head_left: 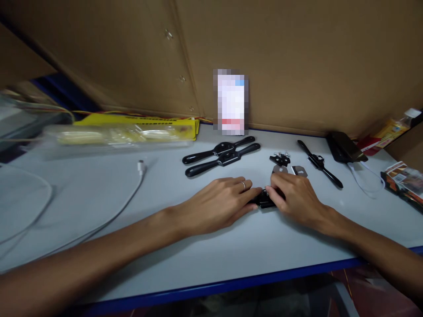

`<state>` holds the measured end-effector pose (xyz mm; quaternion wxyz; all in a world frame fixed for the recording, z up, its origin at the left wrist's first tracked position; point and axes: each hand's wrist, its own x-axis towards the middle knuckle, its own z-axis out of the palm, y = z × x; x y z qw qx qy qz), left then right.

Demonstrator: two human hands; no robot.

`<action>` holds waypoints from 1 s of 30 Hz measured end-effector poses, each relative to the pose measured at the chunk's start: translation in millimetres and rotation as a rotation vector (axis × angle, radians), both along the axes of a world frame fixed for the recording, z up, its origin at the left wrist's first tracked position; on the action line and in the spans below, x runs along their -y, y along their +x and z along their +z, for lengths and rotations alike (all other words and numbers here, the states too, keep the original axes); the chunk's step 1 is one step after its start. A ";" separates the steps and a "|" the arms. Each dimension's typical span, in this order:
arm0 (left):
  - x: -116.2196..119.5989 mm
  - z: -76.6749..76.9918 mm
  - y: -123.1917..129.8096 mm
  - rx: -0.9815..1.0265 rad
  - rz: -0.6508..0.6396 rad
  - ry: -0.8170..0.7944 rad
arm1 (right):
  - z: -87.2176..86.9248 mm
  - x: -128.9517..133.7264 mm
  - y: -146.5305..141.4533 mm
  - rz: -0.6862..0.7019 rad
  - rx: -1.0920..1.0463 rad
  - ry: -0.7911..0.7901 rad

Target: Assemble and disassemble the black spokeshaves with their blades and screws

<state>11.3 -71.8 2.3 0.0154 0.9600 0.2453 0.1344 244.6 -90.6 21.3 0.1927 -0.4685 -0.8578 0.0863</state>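
A black spokeshave (266, 202) lies low over the front middle of the table, mostly covered by my two hands. My left hand (220, 203) is closed over its left handle, with a ring on one finger. At the centre of the same spokeshave, my right hand (295, 198) has thumb and fingers pressed together; what is between those fingertips is hidden. Just beyond the right hand lie two flat metal blades, one blade (280, 169) partly behind the hand and another blade (300, 171) beside it. Behind them are black cap pieces (279, 160) with small screws (282, 153).
Two black spokeshaves (228, 156) lie side by side at the back, another spokeshave (320, 163) to the right. A blurred-out screen (230, 103) leans on the cardboard wall. A white cable (128, 198), plastic-wrapped pack (122, 137), dark phone-like device (346, 147) and packets (405, 176) surround the workspace.
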 end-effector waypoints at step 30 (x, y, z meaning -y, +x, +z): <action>0.2 0.0 0.6 0.005 -0.004 -0.001 | -0.3 -2.8 2.3 0.057 0.037 0.062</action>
